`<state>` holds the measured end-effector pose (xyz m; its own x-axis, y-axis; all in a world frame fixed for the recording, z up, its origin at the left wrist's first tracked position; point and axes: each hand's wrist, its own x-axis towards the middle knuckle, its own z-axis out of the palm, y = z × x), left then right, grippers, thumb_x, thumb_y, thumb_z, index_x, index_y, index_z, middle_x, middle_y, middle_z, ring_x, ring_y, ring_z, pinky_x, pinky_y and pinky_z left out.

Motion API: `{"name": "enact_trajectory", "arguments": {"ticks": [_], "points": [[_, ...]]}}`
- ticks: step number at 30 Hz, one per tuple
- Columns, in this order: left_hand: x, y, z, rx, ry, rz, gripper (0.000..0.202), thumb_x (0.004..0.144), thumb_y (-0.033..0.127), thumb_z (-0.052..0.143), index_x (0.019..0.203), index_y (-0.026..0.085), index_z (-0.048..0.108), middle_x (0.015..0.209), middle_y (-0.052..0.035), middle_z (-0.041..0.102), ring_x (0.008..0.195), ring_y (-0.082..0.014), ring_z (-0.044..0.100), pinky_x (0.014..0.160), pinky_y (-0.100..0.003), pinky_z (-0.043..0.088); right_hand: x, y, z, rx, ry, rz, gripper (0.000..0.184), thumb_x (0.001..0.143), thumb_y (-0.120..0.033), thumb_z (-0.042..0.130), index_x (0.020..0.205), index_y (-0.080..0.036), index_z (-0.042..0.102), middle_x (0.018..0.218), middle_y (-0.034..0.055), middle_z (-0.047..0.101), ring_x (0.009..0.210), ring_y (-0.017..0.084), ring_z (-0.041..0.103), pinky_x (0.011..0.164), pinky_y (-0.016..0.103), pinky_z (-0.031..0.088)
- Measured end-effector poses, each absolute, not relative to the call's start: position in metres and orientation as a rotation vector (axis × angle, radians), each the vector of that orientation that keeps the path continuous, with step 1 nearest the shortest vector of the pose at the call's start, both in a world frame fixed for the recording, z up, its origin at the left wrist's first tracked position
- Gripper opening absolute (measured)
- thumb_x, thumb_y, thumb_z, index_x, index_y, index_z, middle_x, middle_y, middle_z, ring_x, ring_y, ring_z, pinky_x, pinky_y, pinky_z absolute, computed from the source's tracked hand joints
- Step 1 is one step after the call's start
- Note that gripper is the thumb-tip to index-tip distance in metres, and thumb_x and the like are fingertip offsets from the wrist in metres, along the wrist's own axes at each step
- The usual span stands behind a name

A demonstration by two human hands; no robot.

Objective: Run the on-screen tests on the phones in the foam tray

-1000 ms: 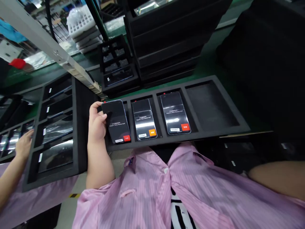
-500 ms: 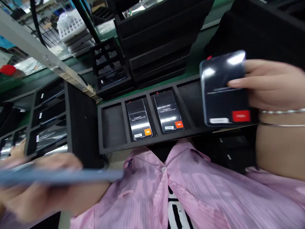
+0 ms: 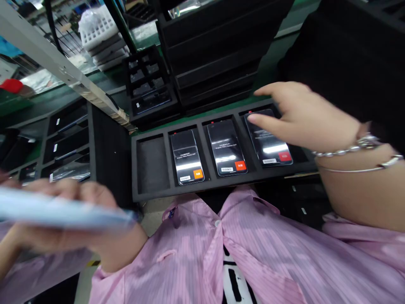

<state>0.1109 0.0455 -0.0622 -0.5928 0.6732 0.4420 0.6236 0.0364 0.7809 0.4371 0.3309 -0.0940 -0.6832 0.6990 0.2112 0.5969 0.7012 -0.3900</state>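
Note:
My left hand (image 3: pixel 98 202) is closed around a thin, pale-blue phone (image 3: pixel 60 210), seen edge-on and smeared by motion at the lower left. Over the right part of the black foam tray (image 3: pixel 148 195), my right hand (image 3: pixel 294 112) has its thumb and fingers apart. It hovers at the top of a phone (image 3: pixel 267 141) lying face-up in a slot; whether the thumb touches it I cannot tell. Two more lit phones lie in the slots to its left: one with an orange square (image 3: pixel 186 156), one with a red square (image 3: pixel 226 145). The leftmost slot holds no phone.
Stacked black foam trays (image 3: pixel 218 55) rise behind the tray. A smaller black tray (image 3: pixel 152 86) with parts stands beside them. At left, another black tray (image 3: pixel 68 143) holds phones, below a white metal post (image 3: pixel 72 78). A forearm (image 3: pixel 8 249), possibly another person's, enters at the left edge.
My right hand has lowered its phone into the tray slot at right and let go, its fingers now spread. My left hand still holds its phone, which has moved left and slightly up.

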Motion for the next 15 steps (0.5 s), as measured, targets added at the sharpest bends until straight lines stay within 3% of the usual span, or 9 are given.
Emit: {"name": "enact_trajectory", "arguments": {"ticks": [2, 4, 9, 13, 15], "points": [[0.105, 0.063, -0.073, 1.342, 2.219, 1.896, 0.034, 0.088, 0.038, 0.057, 0.118, 0.034, 0.072, 0.092, 0.0027, 0.073, 0.098, -0.0231, 0.075, 0.080, -0.037, 0.068, 0.418, 0.330, -0.108, -0.866, -2.635, 0.484, 0.063, 0.096, -0.063, 0.051, 0.135, -0.015, 0.065, 0.152, 0.0179, 0.051, 0.149, 0.039, 0.038, 0.125, 0.059, 0.033], [0.097, 0.077, -0.086, 1.178, 2.129, 1.903, 0.032, 0.082, 0.028, 0.069, 0.114, 0.026, 0.073, 0.095, 0.0020, 0.075, 0.092, -0.0192, 0.074, 0.084, -0.033, 0.066, 0.402, 0.334, -0.129, -0.935, -2.709, 0.507, 0.062, 0.094, -0.068, 0.052, 0.123, -0.017, 0.071, 0.153, 0.0165, 0.049, 0.153, 0.042, 0.030, 0.126, 0.064, 0.029], [0.078, 0.091, -0.116, 0.859, 1.962, 1.363, 0.058, 0.076, 0.036, 0.076, 0.131, 0.019, 0.065, 0.077, -0.0014, 0.074, 0.062, -0.0190, 0.069, 0.061, -0.030, 0.058, 0.385, 0.349, -0.164, -1.039, -2.727, 0.454, 0.061, 0.089, -0.072, 0.061, 0.108, -0.015, 0.075, 0.150, 0.0190, 0.051, 0.152, 0.049, 0.028, 0.125, 0.070, 0.026], [0.079, 0.091, -0.109, 1.068, 2.170, 0.855, 0.052, 0.086, 0.041, 0.065, 0.134, 0.021, 0.063, 0.074, -0.0028, 0.072, 0.069, -0.0260, 0.071, 0.068, -0.037, 0.058, 0.384, 0.347, -0.149, -0.921, -2.639, 0.591, 0.051, 0.091, -0.064, 0.066, 0.102, -0.014, 0.069, 0.141, 0.0234, 0.056, 0.151, 0.043, 0.033, 0.130, 0.062, 0.024], [0.087, 0.091, -0.096, 1.237, 2.364, 0.478, 0.040, 0.091, 0.039, 0.061, 0.126, 0.022, 0.068, 0.077, -0.0055, 0.074, 0.078, -0.0312, 0.072, 0.076, -0.043, 0.058, 0.387, 0.339, -0.131, -0.876, -2.496, 0.750, 0.048, 0.087, -0.061, 0.072, 0.107, -0.018, 0.064, 0.137, 0.0194, 0.061, 0.141, 0.038, 0.049, 0.125, 0.057, 0.035]]}}
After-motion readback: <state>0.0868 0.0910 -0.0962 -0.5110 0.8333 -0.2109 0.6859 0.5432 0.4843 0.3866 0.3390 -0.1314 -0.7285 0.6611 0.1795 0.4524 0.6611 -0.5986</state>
